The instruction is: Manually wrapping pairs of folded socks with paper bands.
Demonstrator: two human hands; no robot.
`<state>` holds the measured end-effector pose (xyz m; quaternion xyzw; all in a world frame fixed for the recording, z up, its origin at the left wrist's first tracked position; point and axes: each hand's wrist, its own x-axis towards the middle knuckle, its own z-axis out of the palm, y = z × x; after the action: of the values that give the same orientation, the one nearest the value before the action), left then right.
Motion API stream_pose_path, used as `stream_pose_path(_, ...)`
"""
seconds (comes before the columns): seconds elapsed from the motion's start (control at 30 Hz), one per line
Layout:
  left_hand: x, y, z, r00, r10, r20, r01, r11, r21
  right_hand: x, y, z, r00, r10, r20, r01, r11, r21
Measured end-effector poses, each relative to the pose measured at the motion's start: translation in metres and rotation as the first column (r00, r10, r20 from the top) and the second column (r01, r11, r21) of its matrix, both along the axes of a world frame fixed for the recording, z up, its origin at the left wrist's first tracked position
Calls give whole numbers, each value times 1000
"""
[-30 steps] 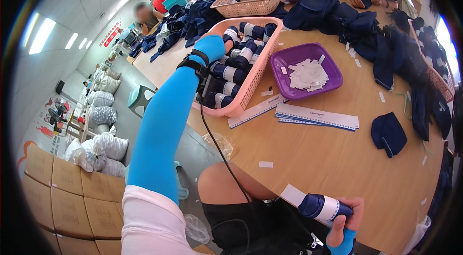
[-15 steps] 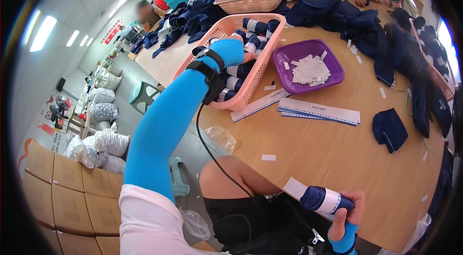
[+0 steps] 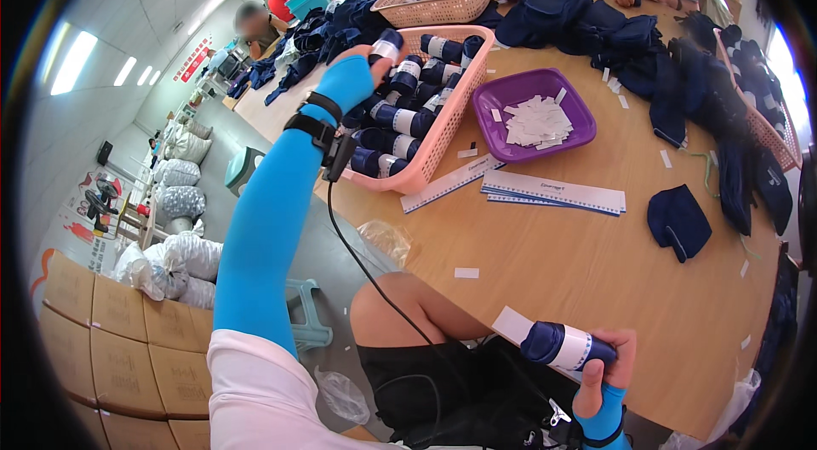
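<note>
A rolled navy cloth bundle with a white paper band [image 3: 385, 45] is clamped in the left hand [image 3: 356, 76] above the pink plastic basket [image 3: 442, 131], its long axis tilted up and away. A second banded navy roll [image 3: 566, 346] is gripped by the right hand [image 3: 608, 361] below the wooden worktop [image 3: 587, 263] edge. White label strips [image 3: 553, 192] lie beside a purple tray [image 3: 502, 97] of paper slips.

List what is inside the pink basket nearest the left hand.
The pink basket holds rolled navy bundles with white paper bands. The left hand holds one roll over them. Lower layers and the basket's floor are covered.
</note>
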<state>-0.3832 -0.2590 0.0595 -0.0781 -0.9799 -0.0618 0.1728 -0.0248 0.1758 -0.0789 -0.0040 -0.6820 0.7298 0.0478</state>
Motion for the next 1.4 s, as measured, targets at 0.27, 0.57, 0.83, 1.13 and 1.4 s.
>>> stream_pose_path(0.27,87,14,11,976,-202,83,205,978,-28,-2,-2,7,999,-36,23,34,996,82)
stream_pose_path(0.57,82,-33,-12,919,-180,351,217,974,-67,-5,-2,-19,996,-72,-55,79,986,149)
stream_pose_path(0.83,45,-14,-23,811,-196,552,427,842,-329,-6,-11,-8,991,-108,-74,114,990,80)
stream_pose_path(1.13,70,-36,-23,886,-427,181,429,903,31,-6,-7,-7,996,-67,-56,71,995,69)
stream_pose_path(1.4,125,7,7,849,-522,-85,525,814,249,-5,-4,-9,998,-50,-47,53,997,64)
